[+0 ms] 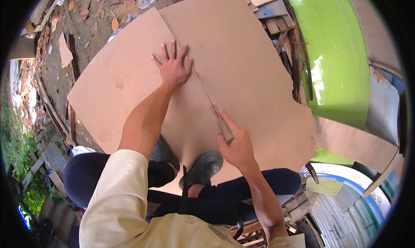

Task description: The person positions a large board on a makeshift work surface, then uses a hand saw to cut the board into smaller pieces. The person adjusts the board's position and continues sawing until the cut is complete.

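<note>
The biggest risk here is a slip of the knife (216, 114). Its long thin blade is lying along a scored line that is running from the near right toward the far left across the brown hardboard sheet (242, 62), and the left hand (173, 68) is pressing flat just to the left of that line, fingers spread, with the thumb side almost touching it. If the blade is jumping out of its groove or being forced too hard, it could run toward those fingers. A second risk is the sheet itself: it is resting on uneven ground and scrap timber, so it could be shifting or flexing under the pressure, sending the cut off line or tearing the edge. The person's grey perforated clogs (203, 168) are sitting on the near edge of the sheet, close to the near end of the line, so a blade dragged too far toward the body could be reaching a foot or knee.

The right hand (235, 146) is clenched around the knife's wooden handle, index finger stretched along the top, at the near middle of the sheet. The left hand is open and holding nothing, only bearing down on the board farther away and slightly left. The sheet is spreading out beneath both hands, reaching far and right toward a curved green panel (337, 62), with leaf-strewn dirt ground (90, 14) beyond its far left edge.
</note>
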Action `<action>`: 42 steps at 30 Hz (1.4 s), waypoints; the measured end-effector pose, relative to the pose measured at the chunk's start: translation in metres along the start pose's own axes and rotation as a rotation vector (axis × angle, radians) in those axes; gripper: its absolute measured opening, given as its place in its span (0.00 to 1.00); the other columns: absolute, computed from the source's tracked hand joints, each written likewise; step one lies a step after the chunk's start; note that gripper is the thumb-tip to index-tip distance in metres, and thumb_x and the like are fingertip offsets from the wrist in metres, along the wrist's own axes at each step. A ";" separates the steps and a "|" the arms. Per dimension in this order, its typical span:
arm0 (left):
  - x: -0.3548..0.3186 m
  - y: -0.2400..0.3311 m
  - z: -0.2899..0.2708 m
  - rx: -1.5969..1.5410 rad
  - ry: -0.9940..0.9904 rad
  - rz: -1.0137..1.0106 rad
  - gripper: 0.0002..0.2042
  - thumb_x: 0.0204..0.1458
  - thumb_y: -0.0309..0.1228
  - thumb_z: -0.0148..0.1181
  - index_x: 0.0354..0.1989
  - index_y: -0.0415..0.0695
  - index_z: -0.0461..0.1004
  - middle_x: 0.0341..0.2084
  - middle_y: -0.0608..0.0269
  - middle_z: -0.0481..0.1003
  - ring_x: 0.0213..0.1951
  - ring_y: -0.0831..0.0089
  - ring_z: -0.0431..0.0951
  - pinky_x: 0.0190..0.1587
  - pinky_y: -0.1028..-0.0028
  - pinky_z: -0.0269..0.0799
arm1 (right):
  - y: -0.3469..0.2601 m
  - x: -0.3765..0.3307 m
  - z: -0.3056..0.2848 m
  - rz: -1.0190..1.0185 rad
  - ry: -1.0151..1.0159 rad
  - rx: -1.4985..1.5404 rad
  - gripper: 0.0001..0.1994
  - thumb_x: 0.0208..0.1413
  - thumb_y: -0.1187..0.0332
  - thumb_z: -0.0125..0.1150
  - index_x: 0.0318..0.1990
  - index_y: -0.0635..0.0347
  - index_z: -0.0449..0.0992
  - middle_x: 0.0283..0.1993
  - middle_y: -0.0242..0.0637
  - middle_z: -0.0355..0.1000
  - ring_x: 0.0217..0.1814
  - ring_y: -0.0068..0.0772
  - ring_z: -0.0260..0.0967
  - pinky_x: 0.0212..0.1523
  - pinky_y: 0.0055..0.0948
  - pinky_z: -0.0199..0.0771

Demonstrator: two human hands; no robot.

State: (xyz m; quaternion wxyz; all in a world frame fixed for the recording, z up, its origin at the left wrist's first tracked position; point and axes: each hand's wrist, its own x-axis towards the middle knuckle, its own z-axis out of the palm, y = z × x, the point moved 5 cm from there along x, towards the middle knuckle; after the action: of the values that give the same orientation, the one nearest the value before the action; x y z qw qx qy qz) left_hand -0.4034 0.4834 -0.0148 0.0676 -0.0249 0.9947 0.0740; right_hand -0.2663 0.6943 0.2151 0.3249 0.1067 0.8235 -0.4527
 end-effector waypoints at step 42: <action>0.004 0.003 0.001 0.000 -0.026 0.020 0.30 0.64 0.58 0.41 0.75 0.68 0.58 0.79 0.60 0.41 0.78 0.45 0.34 0.68 0.23 0.21 | -0.005 0.007 -0.001 -0.017 0.054 0.068 0.30 0.54 0.77 0.58 0.68 0.55 0.69 0.29 0.46 0.76 0.18 0.30 0.63 0.27 0.31 0.70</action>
State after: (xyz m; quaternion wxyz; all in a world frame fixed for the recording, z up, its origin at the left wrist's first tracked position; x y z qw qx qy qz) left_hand -0.4073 0.4865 -0.0157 0.0798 -0.0139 0.9939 0.0750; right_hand -0.2745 0.6918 0.2146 0.2950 0.1228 0.8168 -0.4804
